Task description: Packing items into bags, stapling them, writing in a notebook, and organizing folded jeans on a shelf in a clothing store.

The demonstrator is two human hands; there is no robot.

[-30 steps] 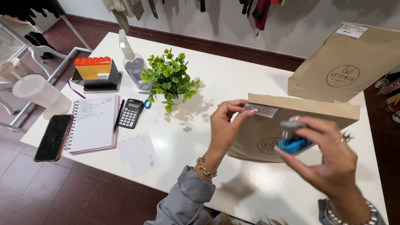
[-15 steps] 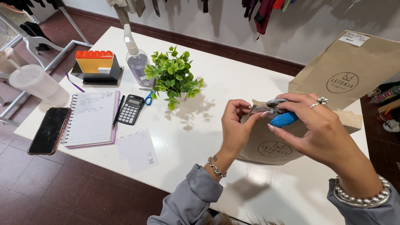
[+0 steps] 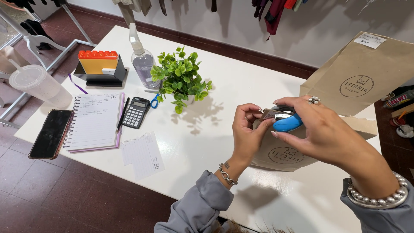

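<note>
1. Holding a small stapler [image 3: 286, 122] with a blue body and shiny metal top, your right hand [image 3: 321, 129] has its grip clenched around it, at the folded top edge of a brown paper bag [image 3: 297, 151].
2. Your left hand [image 3: 248, 129] pinches that folded edge, grip closed on the paper, just left of the stapler.
3. That bag lies flat on the white counter [image 3: 207, 138], near right, with a round printed mark.
4. Far right, a second brown bag [image 3: 366, 73] stands upright.
5. Left of your hands sit a potted plant [image 3: 181, 80], calculator [image 3: 136, 112] and notebook [image 3: 95, 121].
</note>
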